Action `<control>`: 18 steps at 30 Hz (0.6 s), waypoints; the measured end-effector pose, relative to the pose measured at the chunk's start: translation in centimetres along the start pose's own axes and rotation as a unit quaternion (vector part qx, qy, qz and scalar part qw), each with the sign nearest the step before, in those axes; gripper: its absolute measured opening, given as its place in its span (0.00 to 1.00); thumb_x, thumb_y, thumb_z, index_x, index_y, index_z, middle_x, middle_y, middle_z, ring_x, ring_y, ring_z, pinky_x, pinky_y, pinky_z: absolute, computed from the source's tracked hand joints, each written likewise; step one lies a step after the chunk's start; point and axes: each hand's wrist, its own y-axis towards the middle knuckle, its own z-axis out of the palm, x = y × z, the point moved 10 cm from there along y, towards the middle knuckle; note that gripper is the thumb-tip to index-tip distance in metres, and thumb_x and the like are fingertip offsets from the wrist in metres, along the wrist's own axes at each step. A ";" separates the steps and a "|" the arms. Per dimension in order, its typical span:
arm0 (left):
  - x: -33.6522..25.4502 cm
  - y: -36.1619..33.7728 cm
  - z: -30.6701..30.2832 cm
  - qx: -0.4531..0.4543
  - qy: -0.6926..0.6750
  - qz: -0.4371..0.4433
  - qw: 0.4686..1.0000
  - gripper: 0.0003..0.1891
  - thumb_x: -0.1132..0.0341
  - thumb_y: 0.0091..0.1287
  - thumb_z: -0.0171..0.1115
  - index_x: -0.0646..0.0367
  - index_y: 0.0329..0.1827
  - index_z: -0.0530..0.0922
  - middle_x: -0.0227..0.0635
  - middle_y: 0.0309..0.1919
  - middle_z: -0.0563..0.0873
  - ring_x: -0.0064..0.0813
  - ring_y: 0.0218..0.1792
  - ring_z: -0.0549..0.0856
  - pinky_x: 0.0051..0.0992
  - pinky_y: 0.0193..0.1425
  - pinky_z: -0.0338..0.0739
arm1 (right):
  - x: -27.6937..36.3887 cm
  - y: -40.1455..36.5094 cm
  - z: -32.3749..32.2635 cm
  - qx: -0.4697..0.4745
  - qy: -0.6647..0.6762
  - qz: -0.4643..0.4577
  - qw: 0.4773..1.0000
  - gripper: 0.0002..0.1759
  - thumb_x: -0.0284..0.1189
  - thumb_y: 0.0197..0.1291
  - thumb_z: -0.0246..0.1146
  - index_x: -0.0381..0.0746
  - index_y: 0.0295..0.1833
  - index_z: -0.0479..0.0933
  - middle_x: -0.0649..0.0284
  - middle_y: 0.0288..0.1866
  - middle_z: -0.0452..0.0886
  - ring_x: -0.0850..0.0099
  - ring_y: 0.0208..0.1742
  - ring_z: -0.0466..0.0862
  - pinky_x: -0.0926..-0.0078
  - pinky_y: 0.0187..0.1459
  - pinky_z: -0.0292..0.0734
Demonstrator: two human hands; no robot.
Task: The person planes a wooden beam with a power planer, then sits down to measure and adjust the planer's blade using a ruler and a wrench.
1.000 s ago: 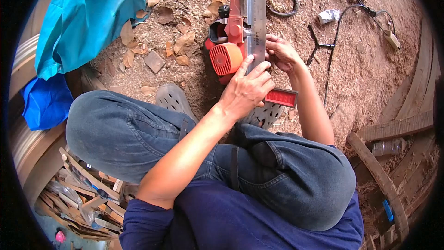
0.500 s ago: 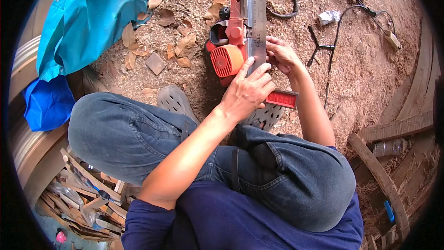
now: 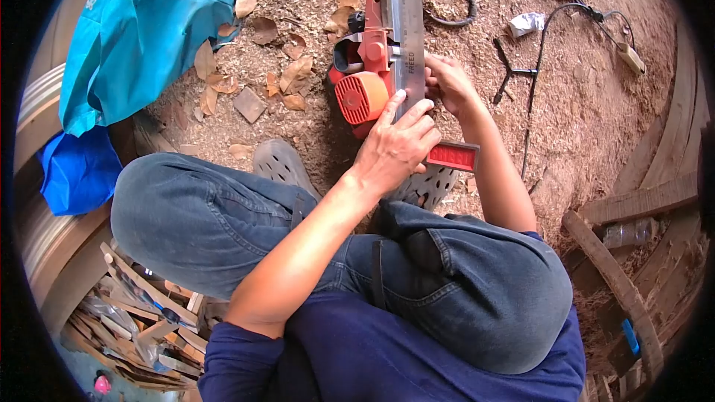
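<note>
An electric planer (image 3: 362, 97), red-orange with a black part, lies on its side on the ground in front of me. Along its metal sole runs the steel blade of a square (image 3: 412, 33), marked "FREED", with a red stock (image 3: 453, 155) at the near end. My left hand (image 3: 395, 138) is closed on the square near its stock, index finger pressed on the blade against the planer. At the blade's right edge, my right hand (image 3: 449, 88) has its fingers curled in. Its fingertips are partly hidden, so what they grip cannot be made out.
Wood shavings and dry leaves (image 3: 296, 73) cover the ground. A black cable (image 3: 530, 115) and a black three-armed tool (image 3: 512, 71) lie to the right. A turquoise cloth (image 3: 149, 37) hangs at the left. Wood offcuts (image 3: 134, 320) are piled lower left, boards (image 3: 640, 201) at right.
The square's blade and the planer have shifted slightly left in view. My right hand's fingers have changed position at the blade's edge. My left hand keeps its hold.
</note>
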 end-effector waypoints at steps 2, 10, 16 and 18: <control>-0.2 -0.1 -0.1 -0.002 0.012 0.004 1.000 0.33 0.57 0.34 0.83 0.52 0.47 0.80 0.30 0.49 0.83 0.33 0.71 0.75 0.52 0.81 0.63 | -0.5 0.2 0.1 0.019 0.019 0.009 1.000 0.13 0.40 0.72 0.66 0.41 0.47 0.81 0.66 0.32 0.84 0.80 0.27 0.83 0.83 0.29 0.81; -0.1 0.1 0.0 0.007 -0.001 -0.001 1.000 0.32 0.57 0.35 0.82 0.52 0.47 0.81 0.30 0.49 0.83 0.33 0.71 0.75 0.52 0.80 0.63 | -0.5 0.3 -0.1 0.009 0.030 0.006 0.999 0.13 0.40 0.73 0.64 0.41 0.50 0.80 0.67 0.33 0.85 0.79 0.27 0.83 0.81 0.30 0.83; -0.1 0.0 0.2 0.007 0.000 -0.001 1.000 0.33 0.57 0.34 0.83 0.51 0.48 0.81 0.30 0.49 0.82 0.33 0.71 0.75 0.52 0.80 0.62 | -0.6 0.6 0.1 0.001 0.012 -0.013 1.000 0.16 0.44 0.73 0.64 0.41 0.47 0.80 0.66 0.31 0.84 0.79 0.26 0.83 0.80 0.28 0.81; 0.0 0.0 0.2 0.005 0.003 -0.001 1.000 0.33 0.57 0.34 0.83 0.51 0.47 0.81 0.30 0.49 0.82 0.33 0.71 0.75 0.52 0.80 0.63 | -0.6 0.6 0.2 0.010 0.034 -0.009 0.999 0.15 0.43 0.73 0.64 0.41 0.47 0.80 0.66 0.31 0.84 0.79 0.26 0.83 0.80 0.27 0.80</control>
